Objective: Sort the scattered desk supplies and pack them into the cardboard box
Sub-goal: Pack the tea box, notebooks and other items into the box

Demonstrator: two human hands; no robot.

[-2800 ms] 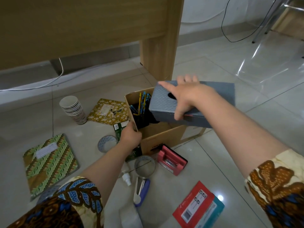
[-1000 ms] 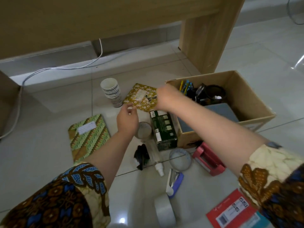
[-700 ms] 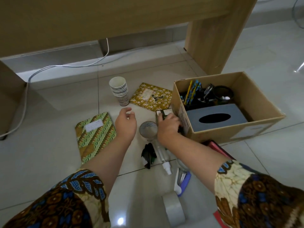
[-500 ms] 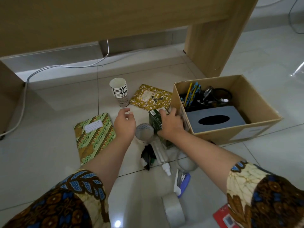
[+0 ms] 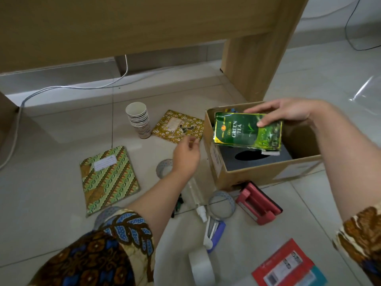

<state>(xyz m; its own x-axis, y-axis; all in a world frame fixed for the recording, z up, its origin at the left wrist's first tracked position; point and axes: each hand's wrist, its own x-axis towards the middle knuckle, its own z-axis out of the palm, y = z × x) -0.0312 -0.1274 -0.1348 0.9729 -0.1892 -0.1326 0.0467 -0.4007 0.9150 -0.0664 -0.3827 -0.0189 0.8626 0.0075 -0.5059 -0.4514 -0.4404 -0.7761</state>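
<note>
My right hand [image 5: 288, 111] holds a green tea box [image 5: 247, 131] in the air above the open cardboard box [image 5: 259, 173]. A grey tissue box [image 5: 233, 159] lies inside the cardboard box, partly hidden by the tea box. My left hand [image 5: 185, 156] hovers just left of the cardboard box, fingers loosely apart, holding nothing. Scattered on the floor lie a green batik notebook [image 5: 107, 178], a yellow floral notebook [image 5: 179, 126], a stack of paper cups [image 5: 139, 118], a red stapler-like item [image 5: 258, 203], a tape roll [image 5: 201, 267] and a spray bottle [image 5: 194, 195].
A wooden desk leg [image 5: 253, 58] stands right behind the cardboard box. A white cable [image 5: 68, 86] runs along the floor at the back left. A red and teal packet [image 5: 288, 267] lies at the front right. A blue and white tool [image 5: 214, 230] and mesh rings [image 5: 221, 205] lie near my left arm.
My right hand picked the green tea box off the floor beside the cardboard box and lifted it over the box. My left hand stayed near the box's left side.
</note>
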